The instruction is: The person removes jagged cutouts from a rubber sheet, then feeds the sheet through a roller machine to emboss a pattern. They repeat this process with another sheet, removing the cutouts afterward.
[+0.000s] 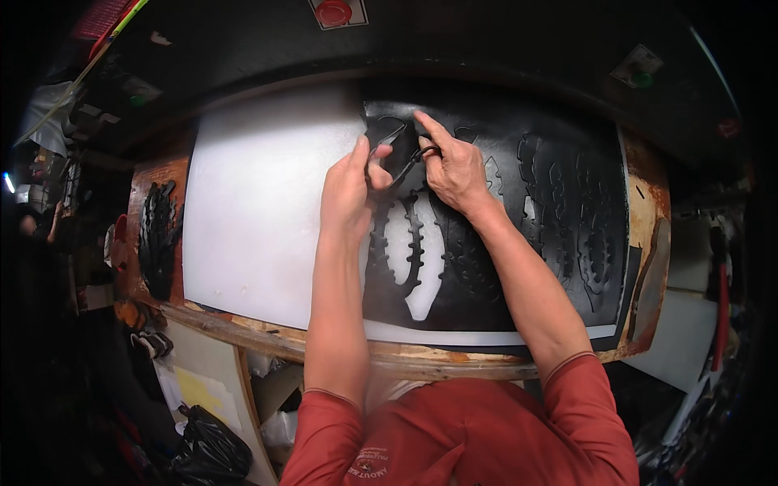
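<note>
A black sheet (pixel 502 312), leather-like or rubbery, lies over the right part of a white board (pixel 259 202). Long shapes with scalloped edges are cut in it, and white shows through several openings. Above its upper left part, my two hands hold a thin, dark, curved strip (pixel 403 172) between them. My left hand (pixel 348 186) has its fingers closed at the strip's left end. My right hand (pixel 458 172) pinches the other end, its index finger stretched out toward the far edge. Fingers partly hide the strip, so its full shape cannot be made out.
Black cut pieces (pixel 159 235) are heaped at the wooden table's left end. A dark machine beam (pixel 486 49) with a red button (pixel 333 12) spans the far side. A brown curved piece (pixel 651 279) lies at the right edge. Below left is a black plastic bag (pixel 212 445).
</note>
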### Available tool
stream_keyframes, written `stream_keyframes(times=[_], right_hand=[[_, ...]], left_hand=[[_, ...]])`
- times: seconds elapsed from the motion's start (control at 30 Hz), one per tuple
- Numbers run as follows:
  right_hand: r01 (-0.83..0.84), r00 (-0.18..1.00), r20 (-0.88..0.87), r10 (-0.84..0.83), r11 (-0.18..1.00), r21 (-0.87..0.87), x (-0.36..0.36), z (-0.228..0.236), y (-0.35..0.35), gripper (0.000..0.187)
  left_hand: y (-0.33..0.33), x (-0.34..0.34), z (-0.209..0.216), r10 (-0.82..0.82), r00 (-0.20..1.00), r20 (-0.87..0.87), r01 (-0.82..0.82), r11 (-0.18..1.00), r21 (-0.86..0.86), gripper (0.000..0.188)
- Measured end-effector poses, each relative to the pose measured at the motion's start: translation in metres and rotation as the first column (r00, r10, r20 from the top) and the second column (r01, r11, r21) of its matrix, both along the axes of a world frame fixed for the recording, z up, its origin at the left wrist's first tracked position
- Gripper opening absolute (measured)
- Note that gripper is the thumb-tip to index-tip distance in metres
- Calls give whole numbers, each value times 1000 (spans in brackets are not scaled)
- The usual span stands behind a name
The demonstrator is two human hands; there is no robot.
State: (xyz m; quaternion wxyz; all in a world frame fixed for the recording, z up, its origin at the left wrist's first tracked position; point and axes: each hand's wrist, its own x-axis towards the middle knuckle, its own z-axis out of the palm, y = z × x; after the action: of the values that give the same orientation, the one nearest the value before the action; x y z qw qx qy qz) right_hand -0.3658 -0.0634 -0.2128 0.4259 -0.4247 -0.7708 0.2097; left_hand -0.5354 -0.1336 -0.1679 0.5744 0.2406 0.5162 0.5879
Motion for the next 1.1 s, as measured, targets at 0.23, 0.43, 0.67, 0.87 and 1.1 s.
stream_keyframes(times=[0.23, 0.43, 0.67, 0.87, 1.1], right_hand=[[-12, 967, 255, 14, 1000, -8, -9, 4, -1, 51], [4, 987, 159, -15, 998, 69, -9, -8, 6, 43], [-47, 919, -381, -100, 932, -359, 25, 31, 2, 29], [-45, 682, -604, -413, 800, -598, 108, 85, -5, 25], [-61, 345, -786, -512, 824, -564, 157, 74, -15, 27]], left_hand=[[-29, 3, -3, -207, 851, -483, 329, 927, 182, 40], [-63, 15, -12, -129, 983, -129, 173, 887, 429, 39], [-70, 12, -1, 213, 975, 61, -217, 974, 59, 55], [-75, 39, -9, 10, 980, -201, -9, 1000, 10, 70], [-27, 54, -9, 35, 906, -421, -16, 999, 48, 70]])
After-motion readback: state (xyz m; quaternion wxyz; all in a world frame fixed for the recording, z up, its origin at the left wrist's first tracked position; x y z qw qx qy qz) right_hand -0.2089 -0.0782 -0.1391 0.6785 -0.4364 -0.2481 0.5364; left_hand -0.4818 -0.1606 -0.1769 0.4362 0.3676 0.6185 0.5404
